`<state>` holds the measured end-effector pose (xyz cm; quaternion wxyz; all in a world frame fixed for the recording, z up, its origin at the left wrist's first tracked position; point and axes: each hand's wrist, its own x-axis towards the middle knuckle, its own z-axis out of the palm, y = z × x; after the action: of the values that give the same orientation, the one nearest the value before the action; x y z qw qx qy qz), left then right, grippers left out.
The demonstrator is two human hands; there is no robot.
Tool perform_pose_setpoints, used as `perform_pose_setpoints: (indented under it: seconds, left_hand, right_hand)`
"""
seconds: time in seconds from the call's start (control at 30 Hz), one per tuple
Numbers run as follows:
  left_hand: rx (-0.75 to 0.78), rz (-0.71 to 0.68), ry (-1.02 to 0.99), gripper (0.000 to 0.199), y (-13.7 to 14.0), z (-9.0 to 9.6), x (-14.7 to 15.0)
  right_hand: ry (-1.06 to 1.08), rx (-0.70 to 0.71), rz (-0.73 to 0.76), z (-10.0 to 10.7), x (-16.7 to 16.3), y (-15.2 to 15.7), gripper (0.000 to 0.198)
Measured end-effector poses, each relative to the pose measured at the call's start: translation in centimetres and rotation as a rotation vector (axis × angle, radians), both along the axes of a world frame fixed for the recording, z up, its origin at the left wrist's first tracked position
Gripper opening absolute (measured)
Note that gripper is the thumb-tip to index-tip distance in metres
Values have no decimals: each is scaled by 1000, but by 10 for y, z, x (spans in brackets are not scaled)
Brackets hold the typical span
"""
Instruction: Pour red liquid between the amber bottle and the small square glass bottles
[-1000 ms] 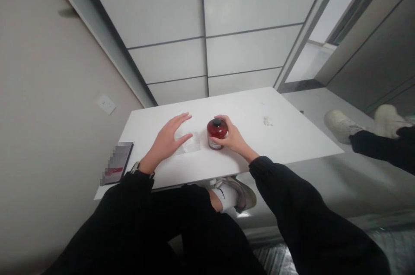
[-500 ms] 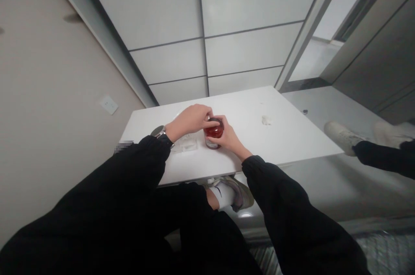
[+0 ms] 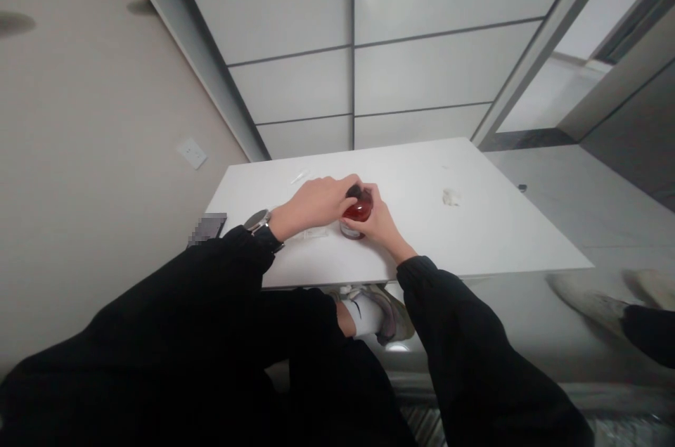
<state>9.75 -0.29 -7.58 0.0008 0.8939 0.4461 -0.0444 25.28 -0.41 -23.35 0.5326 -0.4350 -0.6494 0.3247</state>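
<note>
A reddish-brown, see-through bottle (image 3: 361, 208) with a pale label stands on the white table. My right hand (image 3: 383, 225) wraps round its body from the right side. At the top, the fingers of my left hand (image 3: 328, 199) close on the black cap (image 3: 354, 191). Whether the cap is still seated on the neck cannot be made out. Partly behind my left wrist lies a clear plastic packet (image 3: 316, 232). A thin white stick-like item (image 3: 299, 178) rests beyond my left hand.
On the right half of the white table (image 3: 506, 229) lies a crumpled whitish scrap (image 3: 451, 197). A dark flat object (image 3: 211, 225), blurred out, is at the left edge. Another person's shoe (image 3: 585, 303) is on the floor at right. Paneled doors (image 3: 295, 88) stand behind the table.
The view has shifted, so the table appears further right. My left fingers have changed position on top of the bottle, and more of the black cap shows. My right hand keeps its hold.
</note>
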Motion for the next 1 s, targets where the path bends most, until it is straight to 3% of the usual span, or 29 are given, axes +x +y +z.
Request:
perform_pose_setpoints:
  seconds: [0.17, 0.4, 0.53, 0.6, 0.7, 0.8, 0.9, 1.0]
  left_hand:
    - [85, 19, 2, 44, 12, 3, 5]
    - [233, 75, 82, 53, 7, 14, 25]
    - [140, 59, -99, 60, 52, 25, 17]
    - [1, 26, -175, 45, 91, 23, 9]
    - [-193, 65, -155, 39, 149, 2, 0]
    - [-260, 33, -127, 39, 185, -35, 1]
    - [-315, -21, -114, 32, 200, -72, 8]
    - [-349, -82, -122, 27, 202, -94, 15]
  right_hand:
    - [26, 13, -2, 0, -2, 0, 77]
    - [29, 1, -34, -6, -6, -2, 77]
    - [63, -2, -31, -7, -7, -4, 80]
    - [71, -12, -28, -6, -7, -5, 79]
    - [67, -24, -32, -6, -8, -5, 78]
    - [67, -28, -39, -7, -8, -5, 78]
    - [72, -38, -36, -6, -9, -6, 79]
    - [81, -40, -31, -5, -9, -6, 79]
